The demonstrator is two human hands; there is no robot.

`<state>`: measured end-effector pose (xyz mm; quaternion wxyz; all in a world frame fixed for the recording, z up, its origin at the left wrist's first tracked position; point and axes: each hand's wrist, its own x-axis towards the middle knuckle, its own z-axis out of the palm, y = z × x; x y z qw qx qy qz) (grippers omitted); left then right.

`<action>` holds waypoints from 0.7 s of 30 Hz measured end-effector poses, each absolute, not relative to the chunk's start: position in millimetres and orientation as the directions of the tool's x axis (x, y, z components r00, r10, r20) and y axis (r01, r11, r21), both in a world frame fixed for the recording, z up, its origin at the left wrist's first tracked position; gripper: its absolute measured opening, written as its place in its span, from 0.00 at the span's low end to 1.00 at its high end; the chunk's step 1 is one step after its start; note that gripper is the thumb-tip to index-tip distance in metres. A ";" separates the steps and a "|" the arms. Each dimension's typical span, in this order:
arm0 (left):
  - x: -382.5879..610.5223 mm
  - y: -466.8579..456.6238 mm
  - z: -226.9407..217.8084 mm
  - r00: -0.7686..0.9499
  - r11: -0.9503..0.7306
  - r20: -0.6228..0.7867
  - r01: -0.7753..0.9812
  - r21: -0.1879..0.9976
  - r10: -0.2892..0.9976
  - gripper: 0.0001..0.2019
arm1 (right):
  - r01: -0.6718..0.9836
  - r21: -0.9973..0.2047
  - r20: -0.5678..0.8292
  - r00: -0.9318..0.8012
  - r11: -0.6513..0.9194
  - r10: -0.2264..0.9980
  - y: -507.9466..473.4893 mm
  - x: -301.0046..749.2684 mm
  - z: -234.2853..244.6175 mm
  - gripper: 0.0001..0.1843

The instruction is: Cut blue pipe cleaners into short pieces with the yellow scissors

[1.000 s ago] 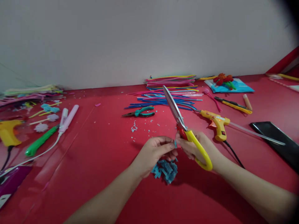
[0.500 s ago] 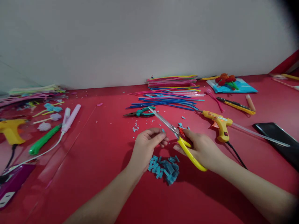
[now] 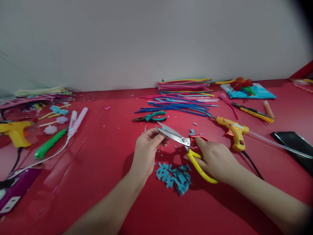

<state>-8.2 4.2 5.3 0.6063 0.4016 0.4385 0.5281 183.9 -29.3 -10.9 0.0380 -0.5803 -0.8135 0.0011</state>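
My right hand grips a pair of scissors with one yellow and one red handle. The blades are parted and point left, reaching over the fingertips of my left hand. Those fingertips pinch a small light-blue piece, mostly hidden behind fingers and blade. Below the hands lies a heap of small cut blue pieces on the red table. A few more blue bits lie beyond the red handle, and pale crumbs are scattered around the left hand.
Teal-handled pliers lie beyond my hands, in front of bundled colored stems. At right are a yellow glue gun, a utility knife and a black phone. Another glue gun and a green-handled tool are at left.
The scissors' blades have swung lower, over the left fingertips, with a wider gap between them. My left hand has shifted slightly left. The whole view has moved a little.
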 end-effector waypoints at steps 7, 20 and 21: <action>-8.3 4.4 4.4 0.067 0.120 -0.105 -0.293 0.948 0.992 0.02 | 0.939 -0.036 0.071 -0.338 0.341 0.938 -29.3 184.8 -10.3 0.18; -7.7 4.7 6.0 0.063 0.136 -0.123 -0.288 0.948 0.990 0.02 | 0.937 -0.033 0.089 -0.345 0.349 0.934 -28.0 185.8 -9.3 0.24; -7.6 4.8 6.3 0.063 0.137 -0.124 -0.289 0.948 0.990 0.02 | 0.937 -0.030 0.093 -0.345 0.349 0.934 -28.0 186.2 -9.3 0.24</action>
